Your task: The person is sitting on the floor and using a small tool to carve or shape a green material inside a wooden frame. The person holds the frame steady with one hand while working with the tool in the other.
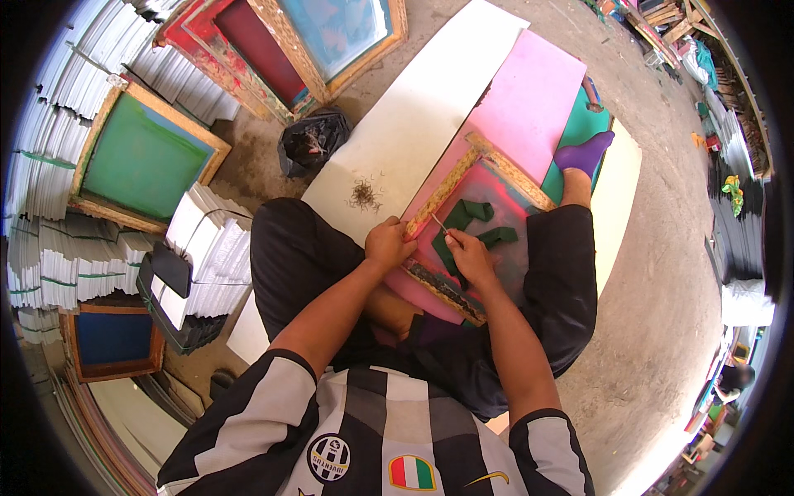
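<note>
A wooden screen frame [453, 183] with translucent mesh lies tilted across my lap, between my bent legs. My left hand [387, 245] grips its left rail, with the thumb on top of the wood. Closed round a thin metal rod-like tool [438, 221] is my right hand [471, 259]; the tool's tip points at the left rail, and its handle is hidden in my fingers. Dark green strips [473, 210] lie loose over the mesh around my right hand. A small heap of thin dark bits [364, 195], perhaps staples, rests on the white sheet [413, 99] to the left.
Pink [533, 83] and green sheets lie beyond the frame. A black plastic bag [314, 140] stands left of the white sheet. More framed screens [145, 153] lean at the left, among stacked white sheets [207, 256]. Far right, another person [732, 380] is small in view.
</note>
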A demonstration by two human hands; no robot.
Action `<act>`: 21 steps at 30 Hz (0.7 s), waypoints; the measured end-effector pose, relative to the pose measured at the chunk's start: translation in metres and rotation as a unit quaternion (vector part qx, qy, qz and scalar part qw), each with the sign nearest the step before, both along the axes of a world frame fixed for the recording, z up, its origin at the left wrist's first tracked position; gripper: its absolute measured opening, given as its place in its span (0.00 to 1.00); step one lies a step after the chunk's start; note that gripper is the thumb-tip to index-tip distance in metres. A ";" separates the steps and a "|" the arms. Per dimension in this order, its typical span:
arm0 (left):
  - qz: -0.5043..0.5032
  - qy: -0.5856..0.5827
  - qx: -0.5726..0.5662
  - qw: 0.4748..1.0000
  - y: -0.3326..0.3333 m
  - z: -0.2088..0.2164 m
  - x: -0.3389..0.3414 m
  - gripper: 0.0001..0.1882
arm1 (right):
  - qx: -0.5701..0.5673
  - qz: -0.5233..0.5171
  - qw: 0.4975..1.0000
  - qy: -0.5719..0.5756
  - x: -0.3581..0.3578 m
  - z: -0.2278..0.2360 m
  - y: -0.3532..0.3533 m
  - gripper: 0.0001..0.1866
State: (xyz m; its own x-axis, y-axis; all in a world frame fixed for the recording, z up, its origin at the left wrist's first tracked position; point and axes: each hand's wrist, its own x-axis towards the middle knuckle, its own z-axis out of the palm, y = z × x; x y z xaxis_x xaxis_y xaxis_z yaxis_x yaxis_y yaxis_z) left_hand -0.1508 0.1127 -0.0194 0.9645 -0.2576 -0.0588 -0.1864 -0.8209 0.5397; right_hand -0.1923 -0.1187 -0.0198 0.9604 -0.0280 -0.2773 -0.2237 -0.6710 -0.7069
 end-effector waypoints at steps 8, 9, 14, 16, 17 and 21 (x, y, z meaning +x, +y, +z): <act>0.000 0.012 0.010 1.000 0.006 -0.004 0.001 0.20 | 0.286 -0.133 0.902 0.294 0.012 0.038 0.009 0.22; -0.001 0.008 0.012 1.000 0.006 -0.006 0.001 0.20 | 0.300 -0.130 0.902 0.281 0.010 0.035 0.008 0.22; 0.000 0.020 0.026 0.999 0.001 -0.001 0.002 0.18 | 0.092 -0.037 0.994 -0.039 -0.002 0.002 0.013 0.23; 0.000 0.021 0.024 0.999 0.003 0.000 0.002 0.18 | 0.026 -0.052 0.998 0.016 -0.005 0.021 0.017 0.23; 0.000 0.022 0.022 1.000 0.002 0.000 0.002 0.18 | 0.015 -0.049 0.998 0.021 -0.005 0.022 0.016 0.23; 0.003 0.013 0.010 1.000 0.003 -0.001 0.000 0.18 | -0.065 -0.009 0.997 0.046 0.001 0.043 0.014 0.22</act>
